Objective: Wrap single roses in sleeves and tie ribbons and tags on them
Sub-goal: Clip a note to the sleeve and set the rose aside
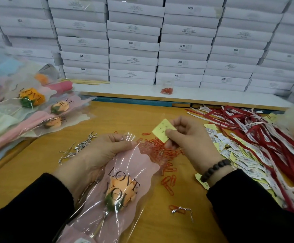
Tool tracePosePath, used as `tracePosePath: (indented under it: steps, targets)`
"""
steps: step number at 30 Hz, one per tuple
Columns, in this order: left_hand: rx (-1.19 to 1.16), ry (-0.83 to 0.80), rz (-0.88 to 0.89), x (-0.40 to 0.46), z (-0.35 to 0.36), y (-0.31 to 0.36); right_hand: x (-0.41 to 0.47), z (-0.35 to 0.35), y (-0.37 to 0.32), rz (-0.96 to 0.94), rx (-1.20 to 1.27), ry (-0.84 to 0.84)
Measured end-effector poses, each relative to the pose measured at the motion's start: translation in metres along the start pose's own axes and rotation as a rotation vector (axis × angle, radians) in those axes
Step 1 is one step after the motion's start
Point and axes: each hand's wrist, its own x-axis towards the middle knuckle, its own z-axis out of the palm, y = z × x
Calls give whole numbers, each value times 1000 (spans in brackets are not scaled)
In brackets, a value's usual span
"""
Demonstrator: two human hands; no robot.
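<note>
An orange rose (pixel 120 187) lies inside a pink and clear sleeve (pixel 142 165) printed "LOVE YOU", stem toward me. My left hand (pixel 106 148) grips the sleeve's top edge, fingers curled round the plastic. My right hand (pixel 186 137) pinches a small yellow tag (pixel 160 131) between thumb and fingers, just right of the sleeve top. A pile of red paper clips (pixel 162 149) lies under and between both hands.
Finished wrapped roses (pixel 32 99) are stacked at left. Red ribbons (pixel 265 134) and a heap of tags (pixel 239 155) cover the right side. Silver twist ties (pixel 79 146) lie left of my hand; one (pixel 181 209) lies near the front. White boxes (pixel 134 42) are stacked behind.
</note>
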Motion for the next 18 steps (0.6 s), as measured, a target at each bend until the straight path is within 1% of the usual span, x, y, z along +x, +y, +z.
tracePosePath:
  steps: [3,6,11,15,18]
  targets:
    - [-27,-3,3,-1,1,0,0,15,-7,-12,109,-26]
    - [-54,-3,1,-2,2,1,0,24,-11,-1,152,-52]
    - [-49,-27,22,-4,3,1,-4,36,-10,78,148,-105]
    - [-45,-55,44,-5,4,0,-3,39,-6,78,100,-73]
    - [-22,-64,63,-6,5,2,-2,42,-5,87,116,-54]
